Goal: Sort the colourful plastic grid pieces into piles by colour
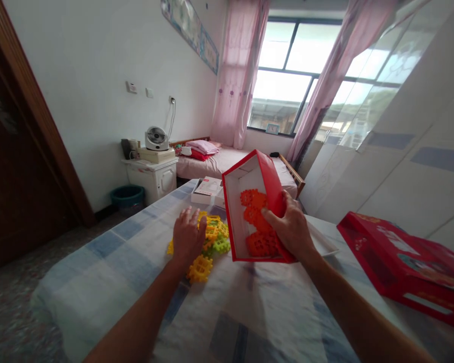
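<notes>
My right hand [293,227] grips the side wall of a red box [268,176] with a white inside, tilted so that its opening faces left and toward me. Several orange gear-shaped plastic pieces [255,201] lie inside it, and my right thumb reaches over the wall onto them. My left hand [189,233] is open, fingers stretched out, over a pile of yellow and green gear-shaped pieces [214,234] on the bed. Whether its fingers touch the pile I cannot tell. One yellow gear piece [200,268] lies nearest to me.
A large red box [404,267] lies on the right of the checked bedspread [109,272]. A white box [208,189] stands behind the pile. Behind the red box lies a white tray-like thing [323,239]. Beyond are a nightstand [155,176] with a fan [157,137] and a bin [127,196].
</notes>
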{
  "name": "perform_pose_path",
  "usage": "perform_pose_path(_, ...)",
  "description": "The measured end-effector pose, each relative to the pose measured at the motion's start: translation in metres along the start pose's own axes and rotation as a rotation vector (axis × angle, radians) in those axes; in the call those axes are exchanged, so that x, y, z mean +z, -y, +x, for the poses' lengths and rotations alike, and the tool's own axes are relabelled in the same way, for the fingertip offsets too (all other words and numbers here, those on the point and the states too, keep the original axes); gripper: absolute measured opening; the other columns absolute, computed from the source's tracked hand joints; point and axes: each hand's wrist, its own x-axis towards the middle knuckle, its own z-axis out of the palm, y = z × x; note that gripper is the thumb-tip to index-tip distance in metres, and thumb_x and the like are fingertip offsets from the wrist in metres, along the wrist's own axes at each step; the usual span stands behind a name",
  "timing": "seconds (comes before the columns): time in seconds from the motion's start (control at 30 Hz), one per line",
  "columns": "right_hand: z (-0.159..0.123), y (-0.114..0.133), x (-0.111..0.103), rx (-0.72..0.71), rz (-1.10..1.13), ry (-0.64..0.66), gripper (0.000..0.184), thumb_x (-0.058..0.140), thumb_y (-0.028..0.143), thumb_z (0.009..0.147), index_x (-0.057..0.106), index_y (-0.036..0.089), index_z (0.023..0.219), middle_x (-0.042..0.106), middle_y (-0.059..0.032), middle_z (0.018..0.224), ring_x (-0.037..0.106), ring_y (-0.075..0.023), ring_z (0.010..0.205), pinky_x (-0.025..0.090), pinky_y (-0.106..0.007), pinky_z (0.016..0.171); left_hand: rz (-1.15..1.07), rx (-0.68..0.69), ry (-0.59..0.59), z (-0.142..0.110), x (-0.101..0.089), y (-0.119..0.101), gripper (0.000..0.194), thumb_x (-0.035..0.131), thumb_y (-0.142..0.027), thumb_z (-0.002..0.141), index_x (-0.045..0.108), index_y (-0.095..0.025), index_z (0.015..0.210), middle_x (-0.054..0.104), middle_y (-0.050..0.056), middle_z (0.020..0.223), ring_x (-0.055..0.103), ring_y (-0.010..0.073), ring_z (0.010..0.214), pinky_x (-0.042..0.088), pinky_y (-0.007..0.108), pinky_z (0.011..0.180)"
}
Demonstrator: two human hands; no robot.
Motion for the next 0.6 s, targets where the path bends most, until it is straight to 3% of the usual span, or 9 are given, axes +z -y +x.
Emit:
perform_pose_path(0.23, -0.004, 0.021, 0.024, -0.195, -0.166, -0.058, 0.081, 0.058, 0.049, 0.072, 0.035, 0.009, 0.138, 0.046, -0.0182, 0.132, 0.05, -0.0322, 0.114, 0.043, -0.045, 0.094, 0.131, -0.029, 0.132, -0.004, 0.004, -0.006, 0.048, 0.029, -0.036, 0.094, 0.055, -0.012, 0.126, 0.052, 0.018, 0.132, 0.045, 0.032, 0.125, 0.037, 0.049, 0.1)
perform_pose_path(0.6, -0.008, 0.045, 0.034, -0.392, -0.339, -0.099, 0.073, 0.055, 0.048, 0.075, 0.038, 0.008, 0.134, 0.048, -0.0206, 0.128, 0.049, -0.0339, 0.111, 0.042, -0.048, 0.089, 0.085, -0.066, 0.112, -0.008, 0.01, -0.011, 0.043, 0.031, -0.034, 0.093, 0.054, -0.014, 0.124, 0.056, 0.016, 0.127, 0.045, 0.032, 0.123, 0.038, 0.05, 0.097)
